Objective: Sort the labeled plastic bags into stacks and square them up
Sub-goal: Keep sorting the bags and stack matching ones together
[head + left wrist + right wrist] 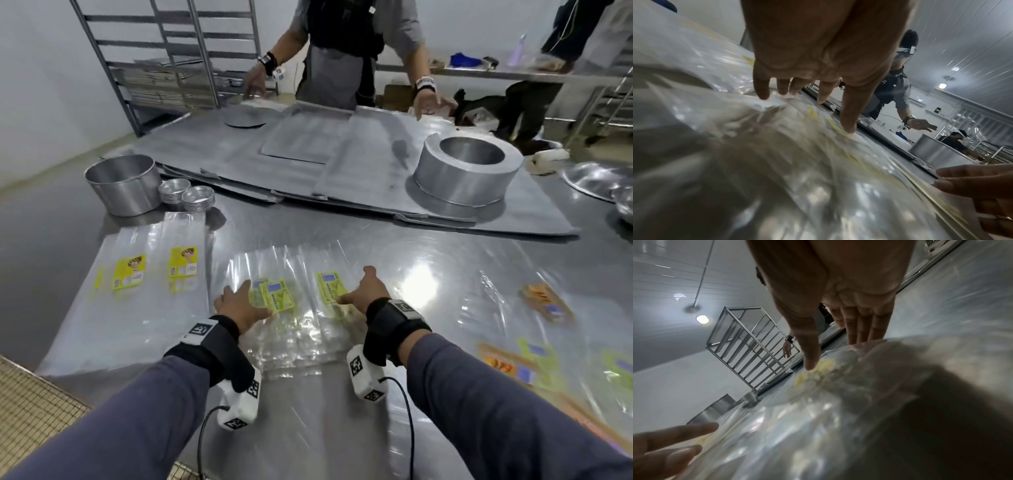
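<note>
1. Green-labeled plastic bags lie in a loose, fanned pile on the steel tabletop, in front of the person and between both hands. Their labels sit askew to one another, so the pile is not yet squared.
2. The left hand rests flat on the pile's left side with fingers straight and spread wide; the right hand lies likewise on the right side, thumb raised, gripping nothing.
3. Risk: the clear film looks slick on polished steel. If the hands press inward unevenly, the top bags will probably skate over the lower ones and fan further instead of aligning.
4. Risk: pushing too hard from both sides could buckle the thin film into a hump, creasing the bags rather than straightening their edges.
5. Risk: the yellow-labeled bag stacks lie just beside the pile on the left. A leftward shove may slide green-labeled bags onto them and mix the sorts.
6. Risk: the orange-labeled bags lie scattered to the right, near the right forearm; a sweep of the sleeve could drag them about.
</note>
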`<state>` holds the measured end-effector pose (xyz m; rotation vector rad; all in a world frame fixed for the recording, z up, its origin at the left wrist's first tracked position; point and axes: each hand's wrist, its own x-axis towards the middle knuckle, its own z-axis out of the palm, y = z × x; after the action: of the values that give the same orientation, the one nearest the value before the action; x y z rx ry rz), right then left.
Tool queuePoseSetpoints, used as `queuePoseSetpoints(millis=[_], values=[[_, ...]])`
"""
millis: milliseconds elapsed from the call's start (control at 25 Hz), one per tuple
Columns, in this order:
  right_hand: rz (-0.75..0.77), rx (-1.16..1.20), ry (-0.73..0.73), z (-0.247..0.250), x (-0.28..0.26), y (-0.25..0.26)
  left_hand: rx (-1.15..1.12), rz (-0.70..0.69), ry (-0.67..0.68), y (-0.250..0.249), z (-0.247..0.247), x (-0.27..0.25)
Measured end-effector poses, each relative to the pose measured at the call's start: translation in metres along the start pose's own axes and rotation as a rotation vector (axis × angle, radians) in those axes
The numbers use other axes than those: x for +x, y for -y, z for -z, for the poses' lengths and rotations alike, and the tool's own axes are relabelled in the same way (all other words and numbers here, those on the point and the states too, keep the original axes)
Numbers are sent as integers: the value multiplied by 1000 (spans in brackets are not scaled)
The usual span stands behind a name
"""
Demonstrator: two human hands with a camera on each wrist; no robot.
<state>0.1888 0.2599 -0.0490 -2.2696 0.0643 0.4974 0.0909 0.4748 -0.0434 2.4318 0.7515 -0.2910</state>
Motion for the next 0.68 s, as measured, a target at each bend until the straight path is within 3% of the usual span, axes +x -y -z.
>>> queuePoseSetpoints(millis=[160,320,480,680], values=[[58,21,15,24,-15,-19,-9,-53,-55,-26,-9,-14],[126,-13,-31,66,-41,-51,-132,-186,-11,-71,-36,-41],[154,-103,-131,125,-75,-107,-123,-344,63,-137,-85,-82],[73,-185,-215,201,-129,-193,-134,-535,188,-217,-152,-134]])
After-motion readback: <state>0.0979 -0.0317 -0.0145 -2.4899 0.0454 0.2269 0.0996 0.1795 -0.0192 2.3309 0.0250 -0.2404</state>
